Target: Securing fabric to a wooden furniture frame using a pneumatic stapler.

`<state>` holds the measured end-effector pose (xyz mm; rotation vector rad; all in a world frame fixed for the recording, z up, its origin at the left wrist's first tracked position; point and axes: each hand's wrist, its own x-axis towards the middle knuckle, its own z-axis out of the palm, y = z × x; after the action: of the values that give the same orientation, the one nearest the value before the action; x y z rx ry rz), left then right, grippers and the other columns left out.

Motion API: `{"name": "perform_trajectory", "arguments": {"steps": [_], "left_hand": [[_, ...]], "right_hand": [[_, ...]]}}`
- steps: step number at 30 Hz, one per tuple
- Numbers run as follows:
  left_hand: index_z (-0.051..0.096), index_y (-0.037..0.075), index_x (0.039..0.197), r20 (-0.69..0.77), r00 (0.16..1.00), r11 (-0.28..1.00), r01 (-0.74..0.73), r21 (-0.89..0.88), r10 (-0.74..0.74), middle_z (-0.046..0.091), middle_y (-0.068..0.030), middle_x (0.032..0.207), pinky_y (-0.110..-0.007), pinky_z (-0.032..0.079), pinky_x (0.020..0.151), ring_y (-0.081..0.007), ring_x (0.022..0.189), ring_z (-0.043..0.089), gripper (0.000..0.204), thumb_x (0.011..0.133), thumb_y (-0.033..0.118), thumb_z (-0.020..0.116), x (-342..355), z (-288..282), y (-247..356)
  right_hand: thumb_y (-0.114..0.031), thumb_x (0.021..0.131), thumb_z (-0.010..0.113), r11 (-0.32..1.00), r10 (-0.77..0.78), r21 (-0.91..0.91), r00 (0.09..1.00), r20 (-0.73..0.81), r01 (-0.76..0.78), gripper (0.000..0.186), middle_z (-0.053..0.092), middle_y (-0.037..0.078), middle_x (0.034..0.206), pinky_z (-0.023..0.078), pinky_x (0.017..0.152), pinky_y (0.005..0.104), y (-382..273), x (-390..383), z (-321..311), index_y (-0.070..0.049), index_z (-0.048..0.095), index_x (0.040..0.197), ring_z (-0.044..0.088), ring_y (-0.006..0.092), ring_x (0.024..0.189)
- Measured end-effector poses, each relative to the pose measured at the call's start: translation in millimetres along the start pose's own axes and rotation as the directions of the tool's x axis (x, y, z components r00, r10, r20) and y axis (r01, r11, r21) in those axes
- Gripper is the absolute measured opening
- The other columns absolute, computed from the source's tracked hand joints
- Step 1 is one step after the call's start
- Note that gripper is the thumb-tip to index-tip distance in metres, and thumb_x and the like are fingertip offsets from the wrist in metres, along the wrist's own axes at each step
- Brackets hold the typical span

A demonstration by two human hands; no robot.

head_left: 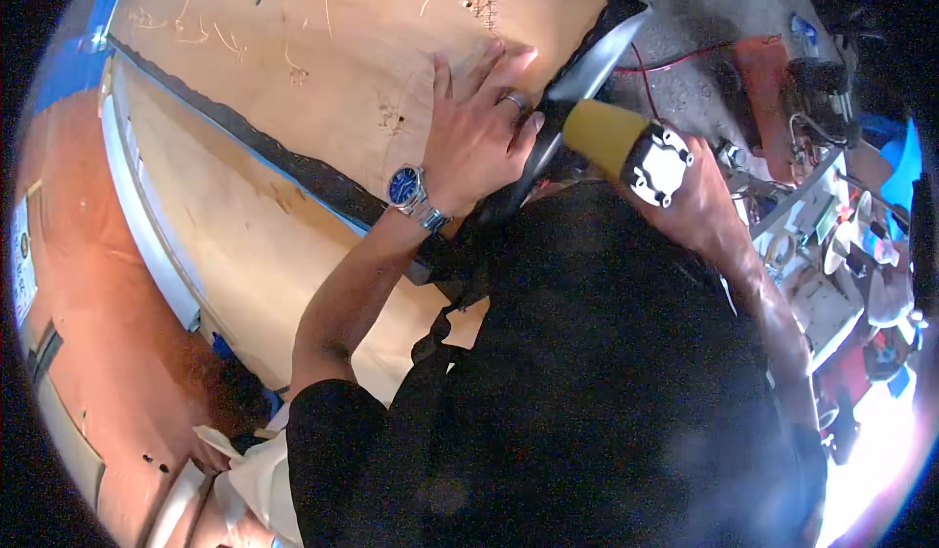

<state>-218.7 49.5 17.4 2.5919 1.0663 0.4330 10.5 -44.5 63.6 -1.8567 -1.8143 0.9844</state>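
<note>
My left hand (pixel 479 147) lies on a large tan panel (pixel 293 69), fingers spread, with a ring and a blue-faced wristwatch (pixel 403 186) on that arm. Thin, light wire-like strands and small holes mark the panel's surface. Close to the panel's dark, ragged right edge, my right hand (pixel 699 206) grips a yellow power tool (pixel 599 135). A pale end cap with several screws faces up; the tool's working end and its exact kind are hidden or blurred. A shiny dark strip (pixel 602 59) curves along that edge, beside the tool.
Another tan surface (pixel 235 201) runs below the panel, bordered by a pale curved rim (pixel 142 206). Orange bodywork (pixel 78 255) with blue tape (pixel 73 69) stands at the left. At the right are a red cable (pixel 685 57), an orange object (pixel 765 79) and a cluttered work surface (pixel 822 308).
</note>
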Motion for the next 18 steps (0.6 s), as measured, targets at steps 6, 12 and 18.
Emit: {"name": "perform_trajectory", "arguments": {"steps": [6, 12, 18], "left_hand": [[0.064, 0.005, 0.089, -0.046, 0.999, 0.999, 0.010, 0.030, -0.009, 0.046, -0.0055, 0.137, -0.066, 0.018, 0.106, -0.0300, 0.134, 0.034, 0.019, 0.083, 0.023, 0.061, -2, -3, 5], [0.065, 0.006, 0.086, 0.075, 0.987, 0.990, 0.140, -0.006, -0.139, 0.042, -0.0100, 0.139, -0.067, 0.018, 0.104, -0.0354, 0.134, 0.031, 0.020, 0.082, 0.025, 0.064, -55, -28, 28], [0.066, 0.006, 0.087, 0.103, 0.987, 0.992, 0.125, -0.002, -0.124, 0.041, -0.0079, 0.141, -0.069, 0.018, 0.103, -0.0328, 0.136, 0.030, 0.023, 0.083, 0.029, 0.063, -93, -30, 25]], "right_hand": [[-0.025, 0.080, 0.074, 0.978, 0.198, 0.040, 0.969, 0.146, -0.206, 0.044, 0.065, 0.013, 0.107, 0.049, 0.084, 0.0335, -13, 6, -14, -0.001, 0.059, 0.114, 0.062, 0.0215, 0.098], [-0.018, 0.084, 0.069, 0.979, -0.055, 0.200, 0.995, 0.088, 0.037, 0.035, 0.068, 0.011, 0.105, 0.050, 0.084, 0.0313, -14, -18, -31, -0.003, 0.061, 0.115, 0.064, 0.0173, 0.096], [-0.009, 0.080, 0.071, 0.947, 0.004, 0.315, 0.987, 0.162, -0.055, 0.043, 0.064, 0.009, 0.107, 0.048, 0.083, 0.0311, -29, -38, -45, -0.002, 0.055, 0.120, 0.061, 0.0175, 0.096]]}}
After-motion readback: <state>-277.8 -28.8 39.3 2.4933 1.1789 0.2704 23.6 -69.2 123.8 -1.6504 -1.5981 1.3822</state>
